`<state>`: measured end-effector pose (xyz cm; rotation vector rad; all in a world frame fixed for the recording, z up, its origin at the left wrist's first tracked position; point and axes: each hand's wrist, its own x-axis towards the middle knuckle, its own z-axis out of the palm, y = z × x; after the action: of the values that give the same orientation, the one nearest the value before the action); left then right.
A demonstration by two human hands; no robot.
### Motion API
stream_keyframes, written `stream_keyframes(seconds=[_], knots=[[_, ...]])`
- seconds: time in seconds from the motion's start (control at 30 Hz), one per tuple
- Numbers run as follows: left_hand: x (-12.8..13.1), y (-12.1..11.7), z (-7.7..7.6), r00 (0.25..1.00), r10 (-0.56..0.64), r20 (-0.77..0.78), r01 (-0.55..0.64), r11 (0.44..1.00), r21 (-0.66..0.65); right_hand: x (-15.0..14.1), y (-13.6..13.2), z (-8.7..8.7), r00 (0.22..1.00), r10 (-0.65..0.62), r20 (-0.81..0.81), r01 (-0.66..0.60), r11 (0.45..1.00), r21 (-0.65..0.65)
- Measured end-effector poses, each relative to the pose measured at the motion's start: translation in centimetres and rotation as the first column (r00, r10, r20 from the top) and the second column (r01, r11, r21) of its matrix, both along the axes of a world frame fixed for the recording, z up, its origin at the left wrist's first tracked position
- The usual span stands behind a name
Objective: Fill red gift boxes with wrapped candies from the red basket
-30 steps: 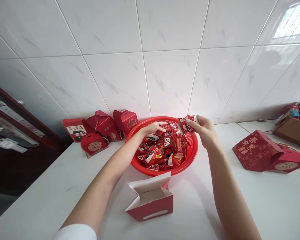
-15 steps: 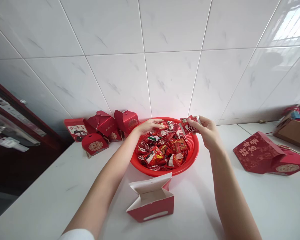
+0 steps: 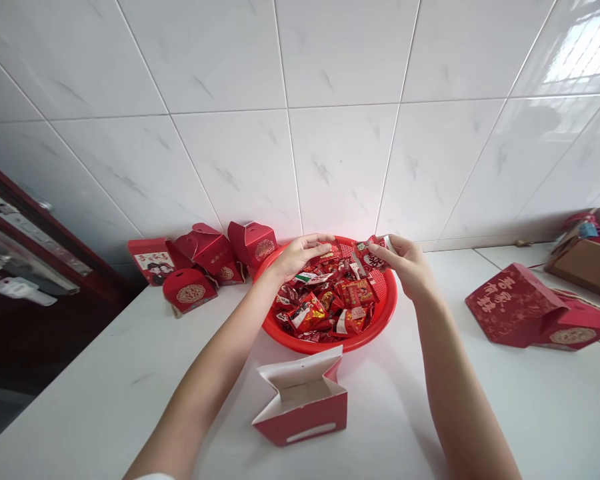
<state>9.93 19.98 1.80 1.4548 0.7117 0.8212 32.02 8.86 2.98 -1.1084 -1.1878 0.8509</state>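
Note:
A round red plastic basket [image 3: 389,313] holds a pile of red-wrapped candies [image 3: 325,303]. My left hand [image 3: 300,259] is over its back left part, thumb and fingers closed on a red candy packet [image 3: 333,251]. Above the back right rim, my right hand [image 3: 407,267] pinches another red packet [image 3: 373,256] with white lettering; whether more than one is in the grip I cannot tell. In front of the basket stands an open red paper box [image 3: 310,419], its white inside facing up and bare as far as it shows.
Several folded red gift boxes [image 3: 210,257] stand at the back left near the tiled wall [image 3: 230,167]. Two more red boxes [image 3: 517,307] sit on the right of the white counter [image 3: 130,380]. A brown carton [image 3: 587,260] is at the far right.
My left hand has moved slightly right over the candies, its thumb now on a red packet. My right hand, still holding its packet, has shifted a little left, toward the basket's middle.

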Motion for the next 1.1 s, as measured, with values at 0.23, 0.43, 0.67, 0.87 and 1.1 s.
stream_keyframes(seconds=[0.23, 0.43, 0.67, 0.87, 1.1], knots=[[1.6, -1.8, 1.1, 0.988, 0.131, 0.085, -0.136, 0.989, 0.058, -0.5, -0.8, 0.6, 0.969, 0.244, -0.044, -0.247, 0.959, -0.136], [1.7, -2.8, 0.7, 0.981, 0.087, 0.173, -0.096, 0.994, 0.046, -0.9, -0.4, 0.1, 0.958, 0.270, -0.101, -0.282, 0.950, -0.132], [1.9, -3.0, -0.3, 0.980, 0.095, 0.174, -0.134, 0.965, 0.227, -2.1, 0.1, -0.7, 0.943, 0.284, -0.172, -0.304, 0.947, -0.106], [1.5, -3.3, -0.4, 0.983, 0.048, 0.176, -0.092, 0.963, 0.254, -2.4, 0.3, -1.0, 0.944, 0.273, -0.184, -0.289, 0.955, -0.070], [1.3, -3.3, -1.1, 0.987, 0.025, 0.158, -0.065, 0.965, 0.255, -2.2, 0.7, -1.3, 0.960, 0.230, -0.161, -0.243, 0.968, -0.064]])
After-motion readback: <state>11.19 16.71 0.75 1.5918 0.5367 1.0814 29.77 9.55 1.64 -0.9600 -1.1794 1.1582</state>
